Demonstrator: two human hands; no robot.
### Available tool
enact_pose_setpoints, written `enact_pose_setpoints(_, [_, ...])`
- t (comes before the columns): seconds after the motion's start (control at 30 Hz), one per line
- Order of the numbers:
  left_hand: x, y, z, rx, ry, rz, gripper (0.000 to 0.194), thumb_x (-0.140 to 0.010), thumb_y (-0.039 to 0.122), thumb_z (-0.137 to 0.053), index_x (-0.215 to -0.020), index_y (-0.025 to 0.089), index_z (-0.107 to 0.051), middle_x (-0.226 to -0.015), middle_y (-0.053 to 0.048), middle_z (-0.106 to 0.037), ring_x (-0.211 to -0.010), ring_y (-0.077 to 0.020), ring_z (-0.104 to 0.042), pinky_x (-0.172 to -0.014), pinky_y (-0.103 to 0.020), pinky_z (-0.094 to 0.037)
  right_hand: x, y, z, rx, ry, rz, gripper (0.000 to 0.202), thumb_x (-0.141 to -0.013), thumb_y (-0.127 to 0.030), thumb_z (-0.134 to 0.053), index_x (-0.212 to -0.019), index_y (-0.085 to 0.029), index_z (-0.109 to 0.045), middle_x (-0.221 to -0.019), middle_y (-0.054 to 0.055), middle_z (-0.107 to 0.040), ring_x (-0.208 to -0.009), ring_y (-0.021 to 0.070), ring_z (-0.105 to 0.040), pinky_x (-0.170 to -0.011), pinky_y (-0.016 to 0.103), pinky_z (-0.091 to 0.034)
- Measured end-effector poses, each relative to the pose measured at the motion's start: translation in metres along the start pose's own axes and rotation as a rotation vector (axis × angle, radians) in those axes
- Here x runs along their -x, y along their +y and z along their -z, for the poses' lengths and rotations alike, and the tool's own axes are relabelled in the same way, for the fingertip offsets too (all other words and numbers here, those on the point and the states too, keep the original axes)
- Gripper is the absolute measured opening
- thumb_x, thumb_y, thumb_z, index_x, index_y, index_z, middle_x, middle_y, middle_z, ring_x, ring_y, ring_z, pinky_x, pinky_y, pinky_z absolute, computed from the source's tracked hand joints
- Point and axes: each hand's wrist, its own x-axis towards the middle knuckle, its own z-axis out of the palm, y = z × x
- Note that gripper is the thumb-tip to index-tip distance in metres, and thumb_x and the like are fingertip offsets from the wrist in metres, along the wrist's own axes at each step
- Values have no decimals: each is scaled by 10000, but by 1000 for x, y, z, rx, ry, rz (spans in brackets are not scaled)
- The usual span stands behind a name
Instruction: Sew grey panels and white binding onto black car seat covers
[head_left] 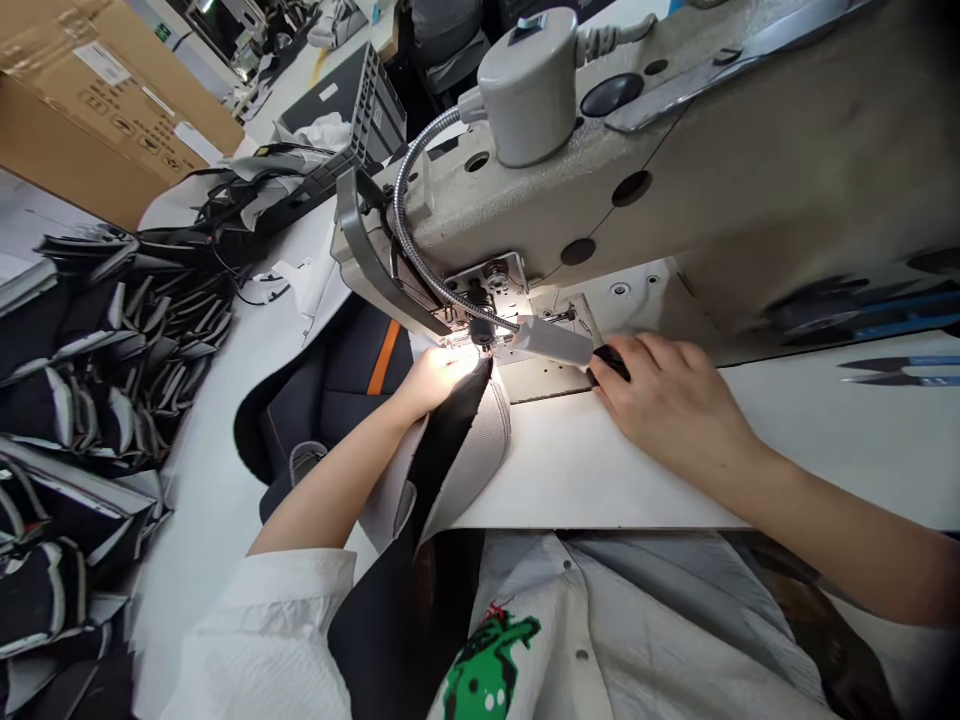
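Note:
Under the lit needle area of a sewing machine (484,320) lies a black and grey fabric piece (480,425), its long edge hanging over the table front toward my lap. My left hand (442,378) is closed on this fabric close beside the presser foot, with its fingertips washed out by the lamp glare. A dark seat cover (341,365) with an orange stripe spreads out left of the needle, partly behind my left forearm. Right of the lamp head (555,342), my right hand (660,395) has its fingers curled around a small black object (613,362), mostly hidden.
Blue-handled thread snips (907,372) lie at the right on the white table (555,470). Stacks of dark, light-edged fabric pieces (82,400) crowd the left side. Behind them are a cardboard box (112,90) and a grey crate (367,105).

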Motion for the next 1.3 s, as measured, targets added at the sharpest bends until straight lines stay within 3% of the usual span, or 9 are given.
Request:
enact_pose_setpoints(0.1, [-8, -22, 10, 186, -30, 150, 277, -779, 347, -577, -904, 134, -703, -1028, -114, -701, -1016, -255, -637, -932, -408, -495, -5, -4, 4, -107, 78, 129, 328, -875, -56, -409, -1148, -120, -579, -1215, 167, -533, -1125, 279, -451, -874, 388, -354])
enact_pose_setpoints(0.23, [-13, -33, 16, 292, -58, 234, 311, -731, 393, -621, -901, 151, -717, -1034, -93, -702, -1039, -252, -627, -950, -393, -486, -35, -31, -15, -327, 117, 465, 420, -871, -39, -395, -1250, -177, -513, -1314, 123, -478, -1151, 228, -452, -899, 365, -370])
enact_pose_setpoints(0.33, [-10, -23, 16, 289, -63, 229, 288, -734, 391, -625, -882, 161, -717, -1035, -78, -703, -1031, -237, -629, -955, -379, -482, -54, -42, -26, -320, 52, 626, 309, -895, -48, -378, -1120, -149, -565, -1129, 114, -575, -1062, 207, -501, -880, 355, -373])
enact_pose_setpoints(0.47, [0, 1, 12, 116, -92, 79, 256, -820, 343, -540, -908, 165, -701, -1047, -66, -697, -1008, -210, -627, -973, -376, -458, -58, -38, -24, -276, -45, 544, 227, -868, -1, -374, -819, -144, -543, -827, 60, -572, -828, 165, -526, -765, 291, -371])
enact_pose_setpoints(0.7, [3, 13, 10, -53, -95, 16, 251, -858, 305, -499, -722, 154, -645, -826, -53, -694, -888, -215, -630, -881, -375, -488, -53, -49, -48, -243, 40, 528, 218, -886, -32, -361, -795, -148, -522, -831, 80, -612, -784, 184, -549, -644, 292, -344])
enact_pose_setpoints(0.87, [10, 21, 9, -327, -122, -100, 248, -891, 255, -439, -950, 171, -665, -1014, -70, -689, -985, -222, -619, -930, -361, -471, -53, -64, -63, -204, 134, 517, 205, -923, -87, -357, -884, -99, -557, -1127, 205, -588, -966, 246, -560, -710, 332, -382])
enact_pose_setpoints(1.03, [29, 38, 0, -826, -199, -162, 324, -830, 140, -438, -1100, 123, -616, -1086, -136, -651, -956, -270, -627, -814, -363, -518, -52, -60, -57, -191, 125, 551, 254, -918, -67, -324, -907, -95, -576, -943, 170, -633, -828, 230, -571, -619, 325, -373])
enact_pose_setpoints(1.17, [22, 33, -2, -750, -168, -255, 285, -887, 144, -368, -968, 137, -641, -969, -98, -683, -895, -206, -636, -841, -310, -505, -50, -60, -61, -170, 188, 547, 285, -925, -61, -317, -983, -53, -597, -915, 170, -631, -815, 232, -570, -562, 317, -354])
enact_pose_setpoints(1.3, [9, 30, -1, -579, -249, -283, 306, -903, 142, -346, -736, 155, -603, -791, -65, -675, -752, -175, -620, -811, -313, -500, -50, -65, -65, -140, 197, 575, 290, -904, -37, -343, -981, -7, -621, -979, 218, -635, -877, 264, -582, -598, 335, -401])
